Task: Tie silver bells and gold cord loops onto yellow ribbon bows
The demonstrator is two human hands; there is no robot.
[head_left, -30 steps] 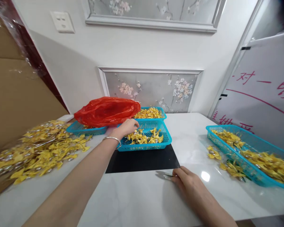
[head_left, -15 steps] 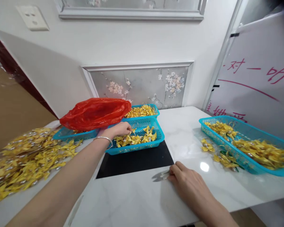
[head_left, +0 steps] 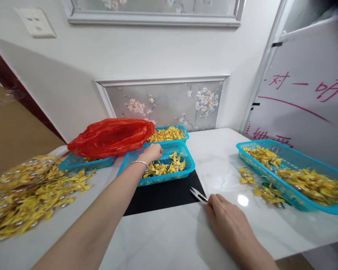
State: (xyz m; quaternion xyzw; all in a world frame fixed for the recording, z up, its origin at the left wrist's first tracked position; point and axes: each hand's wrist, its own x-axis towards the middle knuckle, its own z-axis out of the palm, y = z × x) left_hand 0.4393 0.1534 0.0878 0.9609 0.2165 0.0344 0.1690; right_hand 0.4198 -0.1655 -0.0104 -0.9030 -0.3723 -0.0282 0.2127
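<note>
My left hand (head_left: 153,153), with a bangle on the wrist, reaches over the middle blue basket (head_left: 189,165). Its fingers are curled closed, and whatever they hold is hidden behind the knuckles. Below and beside it, yellow ribbon flowers (head_left: 169,166) with pearly beads lie in that basket. On the near right of the black mat (head_left: 163,198), my right hand (head_left: 228,217) is closed round a pair of thread snips (head_left: 197,195). Two pointed, slightly parted blades stick out to the left over the mat's corner; the handles are covered by the hand.
A red plastic bag (head_left: 109,137) rests over a blue basket (head_left: 87,163) at left. Many yellow flowers (head_left: 42,191) are heaped at the left edge. Another basket (head_left: 169,134) stands behind. A long basket (head_left: 298,200) holds flowers at right, with loose flowers (head_left: 269,193) beside it.
My left hand has shifted slightly right over the basket. The snips in my right hand have turned, so their blades now show clearly, pointing up and left over the mat.
</note>
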